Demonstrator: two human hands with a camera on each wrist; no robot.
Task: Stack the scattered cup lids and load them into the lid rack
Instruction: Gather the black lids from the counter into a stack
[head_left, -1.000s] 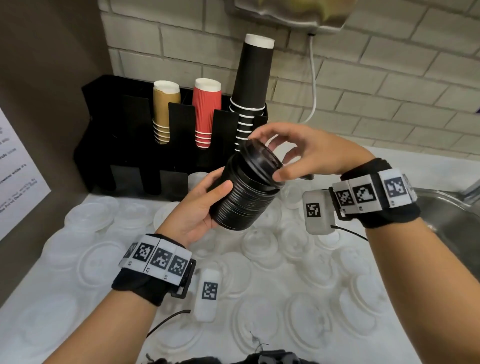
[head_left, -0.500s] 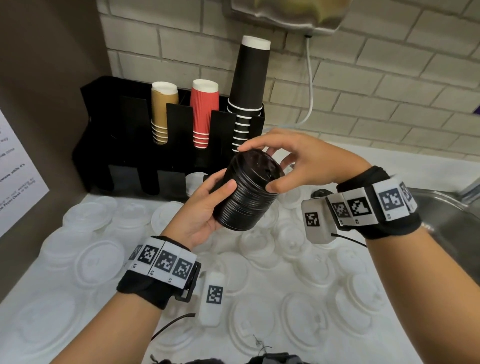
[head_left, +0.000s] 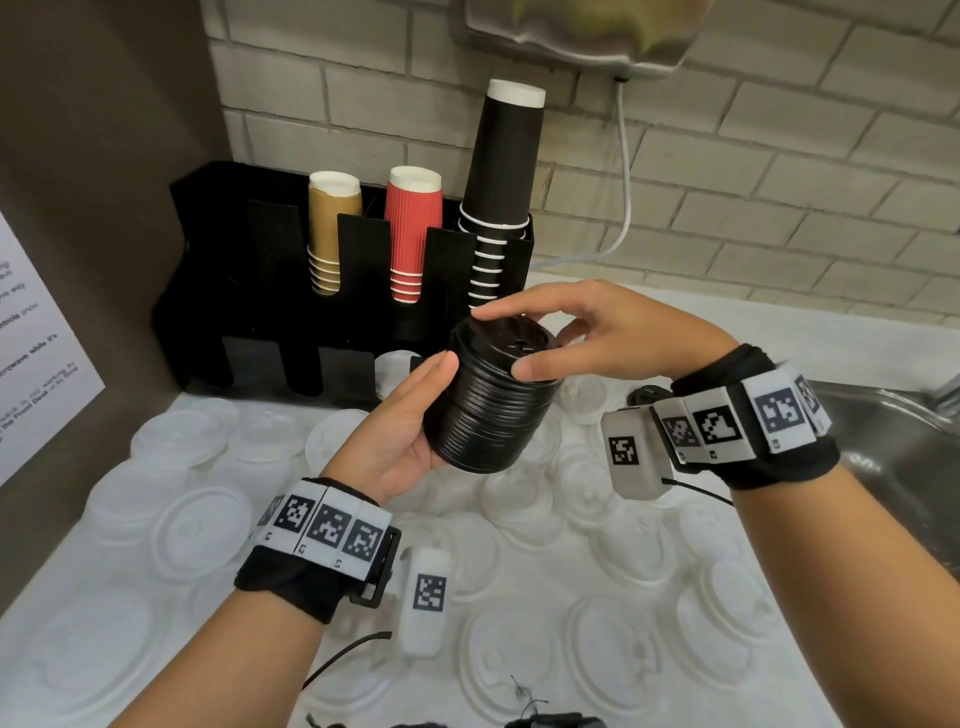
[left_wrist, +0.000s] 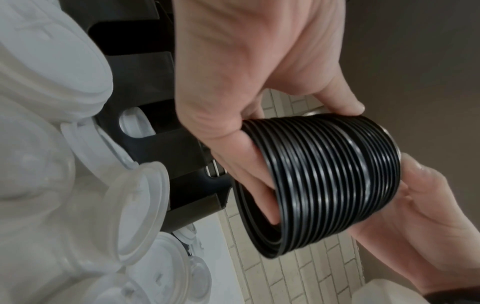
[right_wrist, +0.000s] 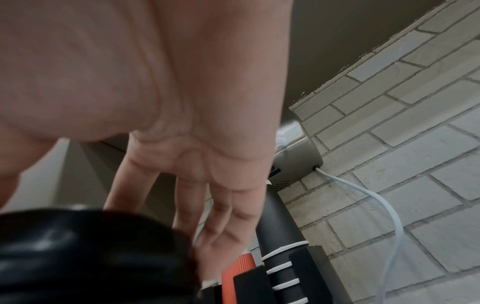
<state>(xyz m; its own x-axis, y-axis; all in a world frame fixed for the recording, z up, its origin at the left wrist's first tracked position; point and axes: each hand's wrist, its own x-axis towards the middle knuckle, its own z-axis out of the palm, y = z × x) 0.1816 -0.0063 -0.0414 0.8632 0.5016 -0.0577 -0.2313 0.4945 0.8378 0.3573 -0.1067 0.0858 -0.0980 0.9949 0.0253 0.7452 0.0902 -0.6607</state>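
A tall stack of black cup lids (head_left: 491, 402) (left_wrist: 330, 187) (right_wrist: 85, 255) hangs tilted above the counter. My left hand (head_left: 410, 421) grips its lower side, thumb on the ribbed wall, fingers underneath. My right hand (head_left: 566, 332) pinches the top lid, thumb at the near rim and index finger at the far rim. The black lid rack (head_left: 249, 291) stands at the back left against the wall; its lower slots are dark, with one white lid (head_left: 395, 366) showing in a slot. Several white lids (head_left: 197, 525) lie scattered flat over the white counter.
The rack's upper slots hold stacks of brown cups (head_left: 330, 234), red cups (head_left: 413, 234) and tall black cups (head_left: 501, 176). A steel sink (head_left: 893, 441) lies at the right. A white cable (head_left: 626, 171) hangs from a wall dispenser (head_left: 576, 31). A brown side panel with a paper notice (head_left: 36, 364) closes off the left.
The black lid stack has tipped a little more upright and come slightly toward me. The right hand's fingers have settled on the top lid's rim. The left hand's grip is unchanged.
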